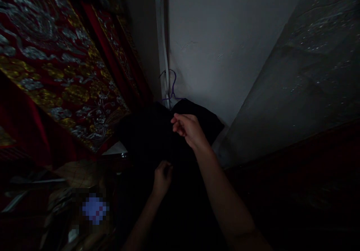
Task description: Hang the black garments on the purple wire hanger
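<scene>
In dim light, I am facing a black garment that is hanging from a purple hanger beside a pale strip on the wall. My right hand is reaching up to the garment's upper front, just below the hanger. Its fingers are curling inward, with the thumb and forefinger drawing close together at the tips and the other fingers folding beneath them. My left hand is working lower on the front, its fingers bending into a small ring with the thumb, a dark gap showing between them. Both hands are appearing against black cloth, and in this gloom I am not telling for certain whether either set of fingers is pinching the fabric or only touching it. Neither hand is spreading flat. To the left, a red cloth with gold and silver embroidery is hanging near the garment; to the right, a glossy grey panel is catching specks of light.
</scene>
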A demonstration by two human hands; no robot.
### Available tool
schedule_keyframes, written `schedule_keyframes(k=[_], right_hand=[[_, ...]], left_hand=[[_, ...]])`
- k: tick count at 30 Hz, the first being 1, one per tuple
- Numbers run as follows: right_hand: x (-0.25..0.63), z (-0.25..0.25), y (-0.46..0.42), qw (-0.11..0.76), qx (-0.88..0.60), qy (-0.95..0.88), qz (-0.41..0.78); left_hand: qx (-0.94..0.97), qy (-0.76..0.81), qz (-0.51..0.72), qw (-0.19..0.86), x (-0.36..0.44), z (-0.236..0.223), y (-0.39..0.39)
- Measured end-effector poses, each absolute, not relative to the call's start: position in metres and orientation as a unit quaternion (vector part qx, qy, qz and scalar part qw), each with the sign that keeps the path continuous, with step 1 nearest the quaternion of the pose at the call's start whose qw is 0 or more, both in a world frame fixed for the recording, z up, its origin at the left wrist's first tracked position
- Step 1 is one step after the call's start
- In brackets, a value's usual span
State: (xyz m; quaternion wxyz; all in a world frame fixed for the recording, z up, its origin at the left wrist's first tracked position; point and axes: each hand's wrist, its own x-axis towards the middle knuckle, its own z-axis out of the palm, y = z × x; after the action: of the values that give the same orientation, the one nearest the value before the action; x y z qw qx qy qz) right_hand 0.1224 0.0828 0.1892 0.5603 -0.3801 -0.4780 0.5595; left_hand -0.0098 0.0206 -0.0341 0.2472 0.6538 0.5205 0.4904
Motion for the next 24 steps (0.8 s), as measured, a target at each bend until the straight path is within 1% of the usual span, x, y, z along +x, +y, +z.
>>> schedule_keyframes(k=[1,3,6,8,10,13,15,17,20,22,24], right_hand=[[0.120,0.189,0.079,0.566,-0.373,-0.480,0.557],[0.115,0.182,0.067,0.577,-0.366,-0.479,0.551],[0.113,0.173,0.052,0.578,-0.357,-0.495,0.541],[0.115,0.174,0.049,0.566,-0.347,-0.522,0.536],[0.117,0.178,0.052,0.565,-0.345,-0.544,0.516],[0.116,0.174,0.063,0.582,-0.365,-0.552,0.473],[0.112,0.158,0.071,0.592,-0.388,-0.537,0.459],[0.106,0.133,0.078,0.587,-0.414,-0.518,0.465],[0.099,0.091,0.079,0.549,-0.445,-0.505,0.495],[0.097,0.071,0.071,0.533,-0.451,-0.499,0.514],[0.097,0.061,0.057,0.527,-0.449,-0.492,0.527]], left_hand=[[0.656,0.510,0.496,0.254,-0.013,-0.023,0.025],[0.658,0.482,0.524,0.246,-0.019,0.014,0.034],[0.662,0.430,0.593,0.157,-0.025,0.089,0.046],[0.707,0.392,0.580,0.102,-0.026,0.134,0.053],[0.736,0.370,0.563,0.067,-0.025,0.164,0.059],[0.749,0.369,0.549,0.038,-0.019,0.181,0.064],[0.744,0.376,0.551,0.032,-0.016,0.183,0.064],[0.709,0.394,0.585,0.023,-0.017,0.186,0.063],[0.598,0.423,0.681,0.021,-0.035,0.196,0.066],[0.491,0.417,0.762,0.068,-0.061,0.199,0.072],[0.357,0.388,0.832,0.175,-0.092,0.189,0.079]])
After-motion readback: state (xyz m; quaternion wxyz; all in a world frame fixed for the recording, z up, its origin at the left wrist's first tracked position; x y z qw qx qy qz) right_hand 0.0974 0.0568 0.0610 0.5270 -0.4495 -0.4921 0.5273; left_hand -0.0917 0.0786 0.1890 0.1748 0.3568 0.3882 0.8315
